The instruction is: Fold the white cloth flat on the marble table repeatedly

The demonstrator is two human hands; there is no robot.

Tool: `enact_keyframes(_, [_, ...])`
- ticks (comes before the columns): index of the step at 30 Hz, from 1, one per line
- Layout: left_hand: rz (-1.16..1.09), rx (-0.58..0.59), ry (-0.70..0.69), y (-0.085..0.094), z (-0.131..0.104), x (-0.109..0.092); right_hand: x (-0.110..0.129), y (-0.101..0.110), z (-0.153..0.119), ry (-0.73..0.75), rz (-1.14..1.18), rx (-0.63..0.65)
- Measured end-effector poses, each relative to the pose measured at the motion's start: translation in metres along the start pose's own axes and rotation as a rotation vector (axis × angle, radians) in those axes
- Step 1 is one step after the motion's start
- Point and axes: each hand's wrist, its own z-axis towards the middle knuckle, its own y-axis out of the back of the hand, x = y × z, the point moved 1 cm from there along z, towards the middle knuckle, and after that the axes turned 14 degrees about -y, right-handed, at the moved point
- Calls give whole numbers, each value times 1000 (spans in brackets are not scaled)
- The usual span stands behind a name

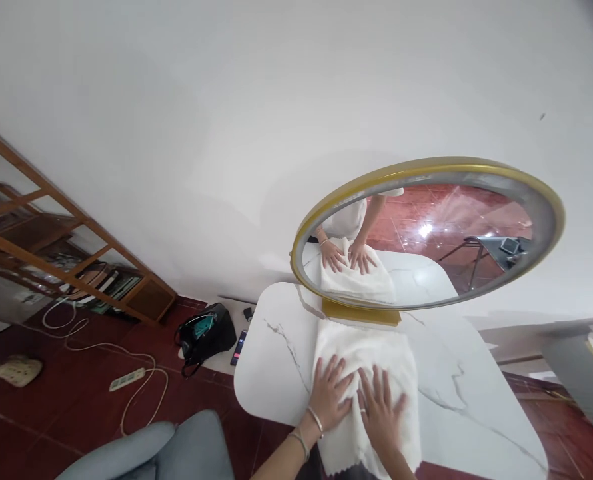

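Observation:
A white cloth (366,343) lies over the white marble-patterned table (276,333), its scalloped near edge hanging past the table's front. Flat on its left part rests my left hand (330,393), fingers spread, with bracelets on the wrist. My right hand (381,407) presses on the cloth just beside it, fingers also spread and a ring on one of them. Small creases run in the cloth between the two hands. Right behind the cloth stands an oval gold-framed mirror (416,267) on a gold base (361,312), which reflects both hands and the cloth.
Left of the table are a black bag (211,333), a phone (238,348) and a grey chair (191,447). A power strip (126,380) and its cable lie on the red tiled floor. A wooden shelf (76,247) leans at the left; another person's foot (16,370) shows there.

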Motion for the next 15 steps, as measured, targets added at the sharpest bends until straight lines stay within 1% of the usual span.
enact_keyframes(3, [128, -50, 133, 17, -43, 23, 52, -1, 8, 185, 35, -18])
enact_keyframes(5, [219, -68, 233, 28, -70, 38, 88, -1, 13, 311, 64, -9])
enact_keyframes(7, [294, -70, 319, 37, -89, 52, 120, -3, 19, 400, 95, 7])
enact_keyframes(8, [323, -70, 352, 40, -95, 60, 133, -4, 23, 427, 110, 9])
enact_keyframes(11, [378, -84, 427, 48, -100, 84, 163, -10, 40, 460, 146, 2])
enact_keyframes(15, [406, -99, 448, 55, -84, 123, 183, -21, 72, 448, 180, -10])
